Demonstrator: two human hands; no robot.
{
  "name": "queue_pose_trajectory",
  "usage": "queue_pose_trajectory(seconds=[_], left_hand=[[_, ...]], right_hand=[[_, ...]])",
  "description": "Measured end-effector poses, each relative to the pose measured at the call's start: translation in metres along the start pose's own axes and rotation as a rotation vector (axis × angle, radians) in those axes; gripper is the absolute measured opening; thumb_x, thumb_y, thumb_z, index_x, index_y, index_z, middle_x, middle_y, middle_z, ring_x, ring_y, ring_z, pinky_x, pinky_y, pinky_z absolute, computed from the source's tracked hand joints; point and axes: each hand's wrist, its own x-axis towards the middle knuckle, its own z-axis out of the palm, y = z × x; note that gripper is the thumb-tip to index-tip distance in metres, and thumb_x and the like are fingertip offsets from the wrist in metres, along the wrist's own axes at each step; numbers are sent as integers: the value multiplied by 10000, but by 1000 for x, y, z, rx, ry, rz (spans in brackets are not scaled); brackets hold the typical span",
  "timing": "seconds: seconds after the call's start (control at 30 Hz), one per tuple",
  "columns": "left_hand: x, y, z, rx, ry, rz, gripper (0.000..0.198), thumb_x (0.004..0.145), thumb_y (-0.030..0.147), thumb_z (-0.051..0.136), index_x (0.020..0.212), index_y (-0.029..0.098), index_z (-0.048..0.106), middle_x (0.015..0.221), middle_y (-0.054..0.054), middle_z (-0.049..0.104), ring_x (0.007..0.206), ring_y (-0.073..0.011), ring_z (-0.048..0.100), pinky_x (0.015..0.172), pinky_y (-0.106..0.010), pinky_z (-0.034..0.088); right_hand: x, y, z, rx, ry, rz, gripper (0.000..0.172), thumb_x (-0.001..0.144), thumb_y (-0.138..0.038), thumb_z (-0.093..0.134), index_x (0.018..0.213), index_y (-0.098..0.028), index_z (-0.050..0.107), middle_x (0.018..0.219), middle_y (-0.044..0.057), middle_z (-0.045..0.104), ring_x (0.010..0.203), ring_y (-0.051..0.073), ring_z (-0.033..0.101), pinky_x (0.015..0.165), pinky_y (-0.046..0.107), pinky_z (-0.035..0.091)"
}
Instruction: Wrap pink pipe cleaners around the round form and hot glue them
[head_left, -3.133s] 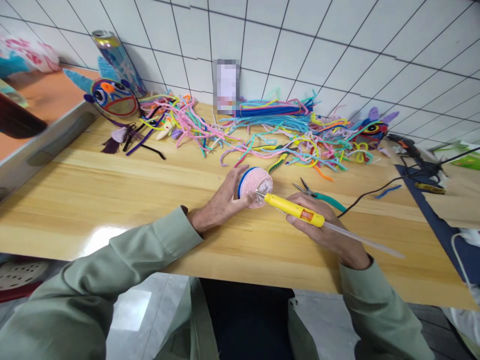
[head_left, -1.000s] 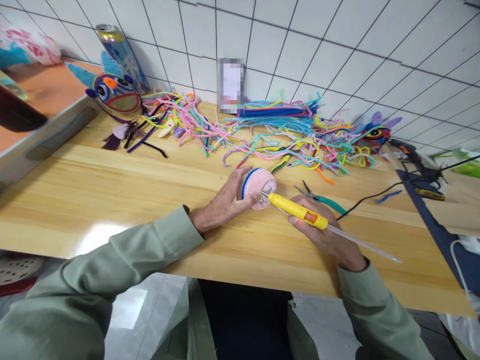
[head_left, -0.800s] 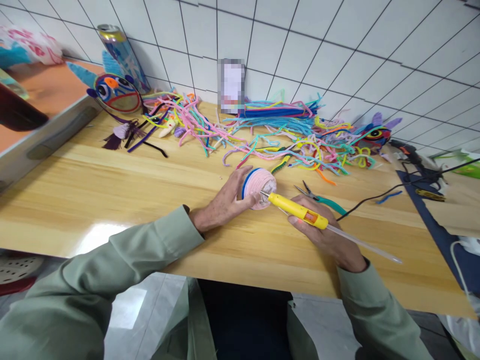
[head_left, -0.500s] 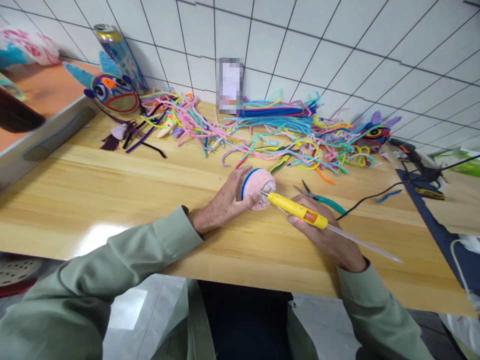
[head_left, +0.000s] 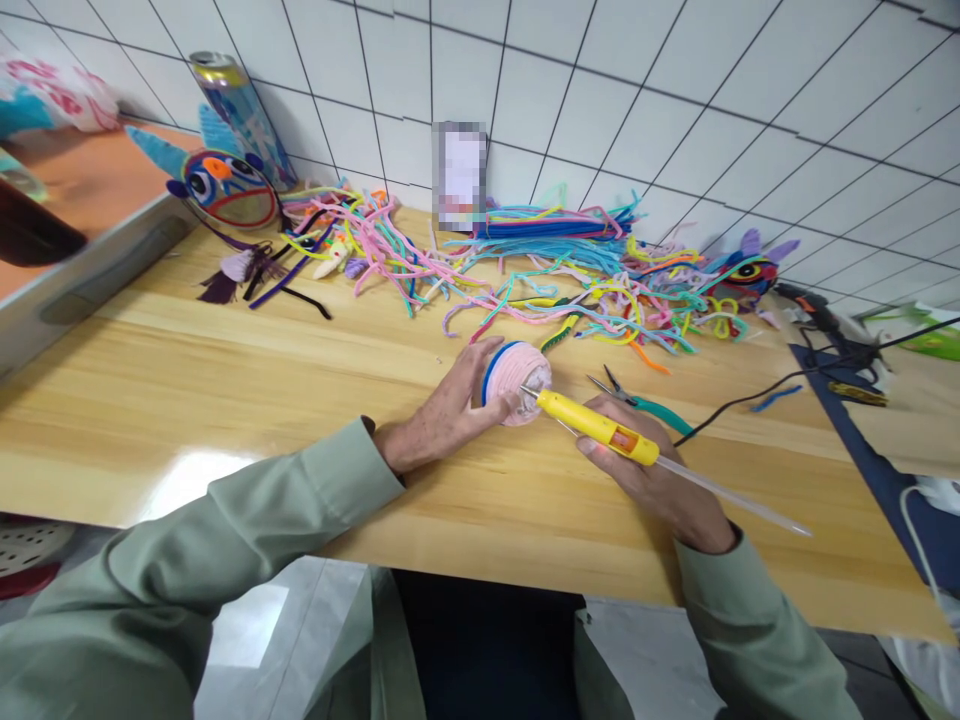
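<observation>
My left hand (head_left: 450,410) is wrapped round the side of a pink ball (head_left: 508,375) coiled from fuzzy stems, with a blue band near its left side and a whitish patch on its right. In my right hand (head_left: 649,470) is a yellow hot glue gun (head_left: 596,425), a clear glue stick (head_left: 742,497) sticking out of its back end. The metal nozzle is at the ball's whitish patch; whether it touches cannot be made out. Just beyond my right hand lie pliers with teal handles (head_left: 660,412).
Loose pipe cleaners (head_left: 420,265) and a bundle of blue ones (head_left: 555,225) lie along the tiled wall. A phone-like object (head_left: 460,175) leans there. Colourful fish-like figures (head_left: 232,190) stand at both ends, a can (head_left: 240,110) at left. A black cable (head_left: 757,390) crosses the right side.
The glue gun's tip has shifted very slightly over the ball. Both hands keep their grips, and the view has tilted a little.
</observation>
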Motion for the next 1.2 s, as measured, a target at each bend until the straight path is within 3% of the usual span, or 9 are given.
queue_pose_trajectory(seconds=[1.2], left_hand=[[-1, -2, 1, 12, 1, 15, 735, 1051, 576, 652, 1634, 198, 412, 1645, -214, 523, 1537, -375, 528, 1342, -622, 403]], right_hand=[[0, -3, 0, -7, 12, 47, 146, 1072, -300, 627, 937, -288, 572, 855, -5, 620, 744, 207, 589, 692, 383, 498]])
